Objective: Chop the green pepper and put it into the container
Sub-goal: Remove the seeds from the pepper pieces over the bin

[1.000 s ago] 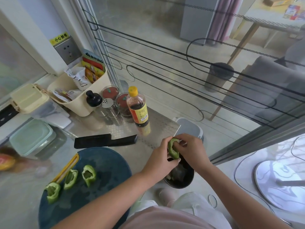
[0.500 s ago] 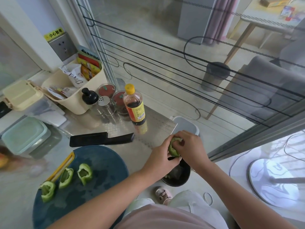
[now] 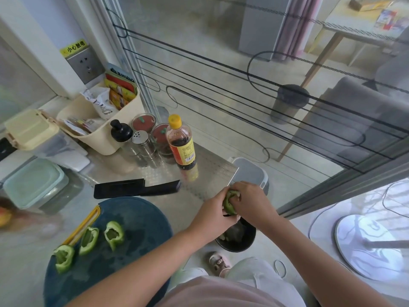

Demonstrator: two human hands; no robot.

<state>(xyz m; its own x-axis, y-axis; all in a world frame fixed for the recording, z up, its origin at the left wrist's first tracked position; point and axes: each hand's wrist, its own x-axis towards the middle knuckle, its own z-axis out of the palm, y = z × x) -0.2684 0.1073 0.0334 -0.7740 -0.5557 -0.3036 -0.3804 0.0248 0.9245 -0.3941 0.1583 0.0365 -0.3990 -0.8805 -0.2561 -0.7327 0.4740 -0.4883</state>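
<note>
- Steel counter point(image 3: 210, 167): blue cutting board point(image 3: 137, 229) bears three pepper pieces point(image 3: 89, 240); knife point(image 3: 135, 188) behind it.
- Right of the board: left hand point(image 3: 212, 214) and right hand point(image 3: 252, 200) grip a fourth pepper piece point(image 3: 229, 204) over a dark bin point(image 3: 243, 242).
- Beyond: glass door point(image 3: 221, 69).

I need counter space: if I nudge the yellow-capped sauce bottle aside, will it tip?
Possibly: the sauce bottle is tall and narrow. Dark liquid reaches its shoulder, so it is probably heavy. The shiny metal counter may let it slide.

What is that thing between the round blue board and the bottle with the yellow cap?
A black knife lies flat on the metal counter between the blue board and the bottle, seen in the head view.
</note>
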